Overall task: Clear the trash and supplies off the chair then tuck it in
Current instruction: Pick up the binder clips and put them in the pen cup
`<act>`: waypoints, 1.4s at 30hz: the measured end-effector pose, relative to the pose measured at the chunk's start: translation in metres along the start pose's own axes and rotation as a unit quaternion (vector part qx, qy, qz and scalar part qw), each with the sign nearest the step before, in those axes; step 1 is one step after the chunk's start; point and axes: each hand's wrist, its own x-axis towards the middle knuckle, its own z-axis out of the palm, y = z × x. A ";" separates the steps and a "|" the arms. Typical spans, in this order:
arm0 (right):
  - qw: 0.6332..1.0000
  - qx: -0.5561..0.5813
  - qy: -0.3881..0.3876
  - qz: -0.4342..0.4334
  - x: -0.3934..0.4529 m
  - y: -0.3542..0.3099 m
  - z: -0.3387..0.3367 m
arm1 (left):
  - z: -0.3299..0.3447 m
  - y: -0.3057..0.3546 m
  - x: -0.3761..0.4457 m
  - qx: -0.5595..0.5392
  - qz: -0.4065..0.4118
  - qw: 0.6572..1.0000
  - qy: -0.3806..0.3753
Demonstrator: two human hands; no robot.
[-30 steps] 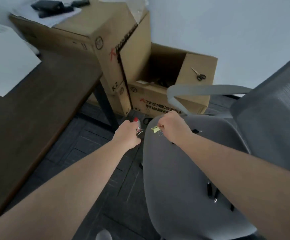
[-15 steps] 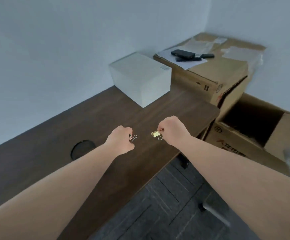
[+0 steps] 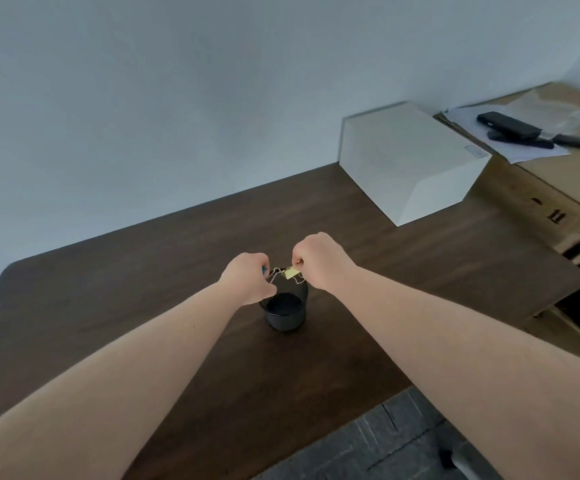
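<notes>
Both fists hover just above a small black cup (image 3: 285,311) that stands on the dark wooden desk (image 3: 108,292). My right hand (image 3: 318,261) pinches a gold binder clip (image 3: 291,273) by its wire handle. My left hand (image 3: 248,284) is closed on binder clips; a silver wire loop (image 3: 274,272) and a bit of teal stick out of the fist. The two hands almost touch over the cup's rim. The chair is out of view except for a grey part (image 3: 463,464) at the bottom right.
A white box (image 3: 409,161) sits on the desk's far right. Beyond it, a cardboard box (image 3: 537,188) carries papers and black devices (image 3: 510,128). Grey carpet tiles (image 3: 385,445) show at the bottom right. A pale wall lies behind the desk.
The view has swung left from the chair to the desk. Both hands carried their clips from the chair seat to above the black cup and came closer together.
</notes>
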 end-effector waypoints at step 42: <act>0.995 0.057 -0.084 -0.018 -0.011 -0.011 -0.001 | -0.016 0.016 -0.003 0.058 -0.014 0.997 -0.038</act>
